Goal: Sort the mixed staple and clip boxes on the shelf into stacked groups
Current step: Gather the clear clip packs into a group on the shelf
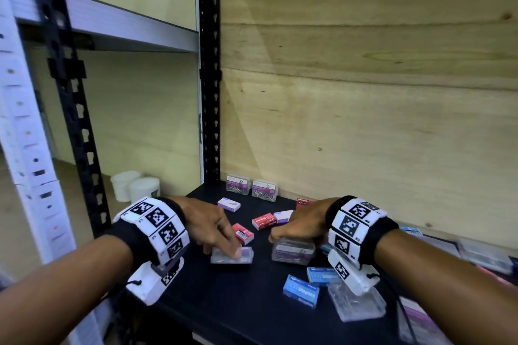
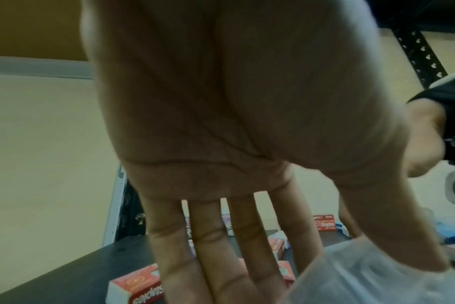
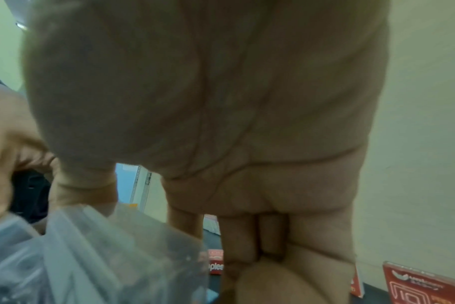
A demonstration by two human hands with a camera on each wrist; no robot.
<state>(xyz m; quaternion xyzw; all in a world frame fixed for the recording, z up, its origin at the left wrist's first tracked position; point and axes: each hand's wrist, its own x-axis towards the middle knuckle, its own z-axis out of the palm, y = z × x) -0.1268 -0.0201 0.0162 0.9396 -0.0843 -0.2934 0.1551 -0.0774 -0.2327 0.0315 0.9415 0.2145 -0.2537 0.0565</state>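
Note:
Small stationery boxes lie mixed on the black shelf (image 1: 224,305). My left hand (image 1: 224,251) reaches down onto a flat clear plastic box (image 1: 232,256). Its thumb lies on the lid and its fingers (image 2: 216,257) are straight and spread beside that clear box (image 2: 364,277). My right hand (image 1: 286,235) grips a taller clear paper clip box (image 1: 293,252) from above, its fingers (image 3: 247,242) curled by the box (image 3: 91,257). Between the hands lie red staple boxes (image 1: 243,233) (image 1: 264,221) and a white-purple box (image 1: 283,216).
Two clear paper clip boxes (image 1: 238,185) (image 1: 265,190) stand at the back by the plywood wall. A purple box (image 1: 229,204) lies before them. Two blue staple boxes (image 1: 301,290) (image 1: 321,274) and a clear box (image 1: 356,304) lie front right. The black upright post (image 1: 208,64) stands left.

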